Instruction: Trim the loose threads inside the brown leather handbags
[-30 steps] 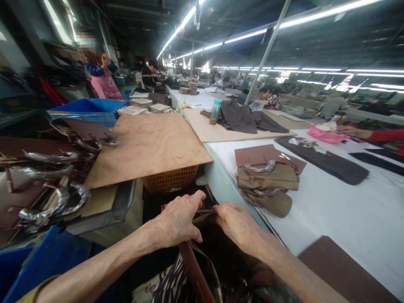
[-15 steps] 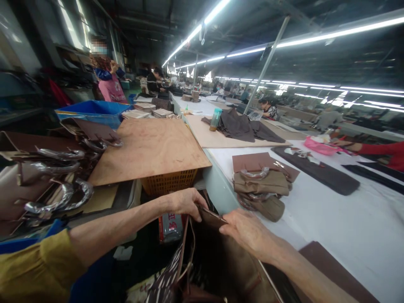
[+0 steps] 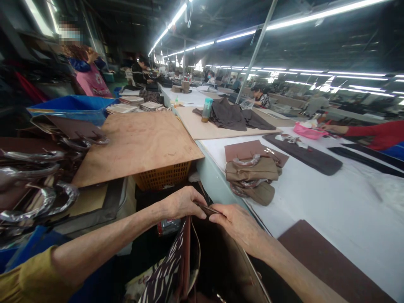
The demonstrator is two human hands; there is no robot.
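Note:
A brown handbag (image 3: 233, 256) hangs open below me, its dark inside showing and a zebra-striped panel (image 3: 167, 261) on its left side. My left hand (image 3: 183, 202) pinches the bag's far top edge between thumb and fingers. Close beside it, my right hand (image 3: 232, 221) grips the same edge. The bag's lower part runs out of view at the bottom. To the right, on the white table, lies a folded olive-brown bag (image 3: 254, 176) with plastic-wrapped handles, on top of a brown sheet (image 3: 241, 149).
Brown bags with wrapped handles (image 3: 66, 198) are piled at left. A wooden board (image 3: 142, 143) rests over a yellow basket (image 3: 164, 174). A blue bin (image 3: 72, 105) stands behind. A brown panel (image 3: 334, 256) lies at right. A co-worker's red sleeve (image 3: 369, 130) reaches in beside a pink bag (image 3: 309, 129).
My hands have come closer together along the bag's edge, both still holding it. The view has shifted, so the surroundings appear further left and slightly higher.

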